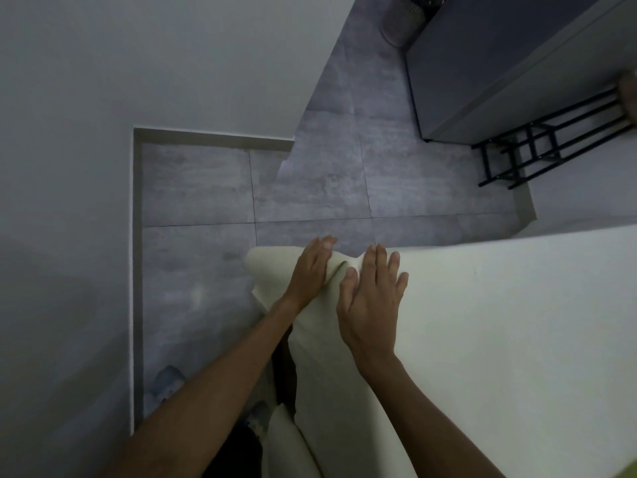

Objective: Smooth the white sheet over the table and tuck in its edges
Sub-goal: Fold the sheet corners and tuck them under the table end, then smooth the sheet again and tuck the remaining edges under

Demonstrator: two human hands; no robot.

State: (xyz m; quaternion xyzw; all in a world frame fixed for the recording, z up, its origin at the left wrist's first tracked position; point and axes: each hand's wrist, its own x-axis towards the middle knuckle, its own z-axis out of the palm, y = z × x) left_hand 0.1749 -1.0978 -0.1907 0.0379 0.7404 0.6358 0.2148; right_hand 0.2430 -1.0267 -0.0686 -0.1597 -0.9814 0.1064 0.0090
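The white sheet (499, 322) covers the table, which fills the lower right of the head view. At the table's far left corner the cloth hangs over the edge in a loose flap (272, 270). My left hand (310, 270) lies flat against that corner, fingers together and pointing away from me, pressing the draped cloth on the side. My right hand (372, 298) rests palm down on top of the sheet just right of the corner, fingers slightly spread. A small ridge of cloth stands between the two hands. The table itself is hidden under the sheet.
Grey tiled floor (310, 188) lies beyond and left of the table. A white wall (69, 201) runs along the left. A dark cabinet (482, 63) and a black metal rack (537, 146) stand at the upper right. My feet (165, 384) show at the bottom left.
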